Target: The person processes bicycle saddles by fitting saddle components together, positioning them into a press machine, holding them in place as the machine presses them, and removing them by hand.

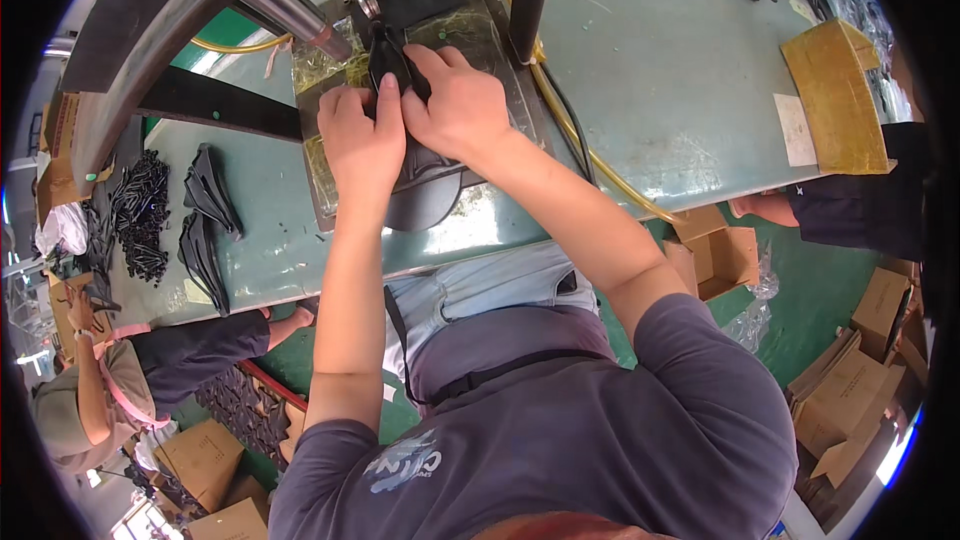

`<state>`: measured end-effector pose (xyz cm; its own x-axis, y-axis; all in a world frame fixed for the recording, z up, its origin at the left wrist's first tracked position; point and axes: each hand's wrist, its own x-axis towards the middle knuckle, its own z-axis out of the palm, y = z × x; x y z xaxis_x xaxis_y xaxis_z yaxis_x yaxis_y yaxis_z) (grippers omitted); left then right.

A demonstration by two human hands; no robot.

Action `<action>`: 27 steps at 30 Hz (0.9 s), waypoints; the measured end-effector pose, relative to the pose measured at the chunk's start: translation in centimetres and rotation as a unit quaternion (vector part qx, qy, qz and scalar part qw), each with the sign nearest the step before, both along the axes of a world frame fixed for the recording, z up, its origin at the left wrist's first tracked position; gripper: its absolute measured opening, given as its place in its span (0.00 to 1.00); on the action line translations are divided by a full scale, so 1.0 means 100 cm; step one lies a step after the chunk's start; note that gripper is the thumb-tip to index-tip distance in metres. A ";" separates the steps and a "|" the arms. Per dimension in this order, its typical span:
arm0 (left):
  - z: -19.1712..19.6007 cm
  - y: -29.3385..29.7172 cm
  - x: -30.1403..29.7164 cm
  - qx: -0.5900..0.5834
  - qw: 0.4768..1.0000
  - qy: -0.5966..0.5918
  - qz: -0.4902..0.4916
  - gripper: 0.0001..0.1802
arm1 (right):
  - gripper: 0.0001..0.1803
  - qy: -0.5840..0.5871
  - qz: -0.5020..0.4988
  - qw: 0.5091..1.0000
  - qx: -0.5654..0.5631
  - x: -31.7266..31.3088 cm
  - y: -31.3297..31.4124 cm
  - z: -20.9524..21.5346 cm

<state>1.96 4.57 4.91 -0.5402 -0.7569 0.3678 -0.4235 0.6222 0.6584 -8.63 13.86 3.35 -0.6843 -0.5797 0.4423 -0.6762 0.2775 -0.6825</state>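
On the base plate [315,155] of a press lies a black bicycle saddle [385,55], its narrow nose pointing away from me, below a metal rod with a rounded end [368,5]. My left hand [362,130] presses on its left side, fingers curled and thumb on top. From the right, my right hand [460,105] grips the same saddle with bent fingers. Both hands are closed on it and hide much of its middle. The saddle's wide rear end is near a grey rounded plate [425,202] at the table's front edge.
Press posts [530,0] and a curved frame arm [180,10] stand around my hands. Two black saddle parts [205,255] and a heap of small black pieces [140,215] lie left. A yellow hose [600,155] and an open box [835,95] are right. Another person [110,390] works at left.
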 end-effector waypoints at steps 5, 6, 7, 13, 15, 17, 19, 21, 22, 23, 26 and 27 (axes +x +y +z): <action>-0.018 -0.016 -0.011 -0.051 0.998 0.015 -0.019 0.18 | 0.28 0.007 -0.010 1.000 -0.009 0.000 -0.008 -0.007; -0.020 -0.021 -0.013 -0.064 0.997 0.026 -0.018 0.17 | 0.29 0.014 -0.013 1.000 -0.017 -0.002 -0.012 -0.009; -0.022 -0.025 -0.016 -0.076 0.996 0.037 -0.017 0.15 | 0.29 0.014 -0.015 1.000 -0.015 -0.005 -0.018 -0.010; -0.025 -0.039 -0.023 -0.099 0.992 0.072 -0.020 0.14 | 0.29 0.115 -0.006 0.991 -0.075 -0.012 -0.033 -0.013; -0.026 -0.046 -0.028 -0.119 0.990 0.073 -0.019 0.13 | 0.29 0.114 0.001 0.991 -0.077 -0.019 -0.043 -0.013; -0.028 -0.051 -0.029 -0.126 0.989 0.073 -0.019 0.13 | 0.30 0.113 0.008 0.990 -0.080 -0.019 -0.045 -0.016; -0.029 -0.045 -0.028 -0.120 0.990 0.074 -0.014 0.13 | 0.31 0.113 0.006 0.990 -0.078 -0.020 -0.042 -0.020; -0.030 -0.044 -0.026 -0.094 0.994 0.060 -0.009 0.14 | 0.32 0.120 0.008 0.990 -0.078 -0.018 -0.043 -0.021; -0.030 -0.045 -0.025 -0.095 0.994 0.061 -0.006 0.14 | 0.34 0.124 -0.004 0.990 -0.068 -0.015 -0.043 -0.019; -0.031 -0.046 -0.024 -0.105 0.993 0.055 -0.001 0.16 | 0.35 0.128 -0.015 0.990 -0.059 -0.013 -0.044 -0.018; -0.037 -0.040 -0.024 -0.130 0.991 0.024 0.024 0.22 | 0.42 0.159 -0.037 0.986 -0.019 -0.016 -0.044 -0.032; -0.036 -0.038 -0.024 -0.113 0.993 0.033 0.029 0.26 | 0.45 0.088 -0.010 0.996 -0.012 -0.017 -0.043 -0.032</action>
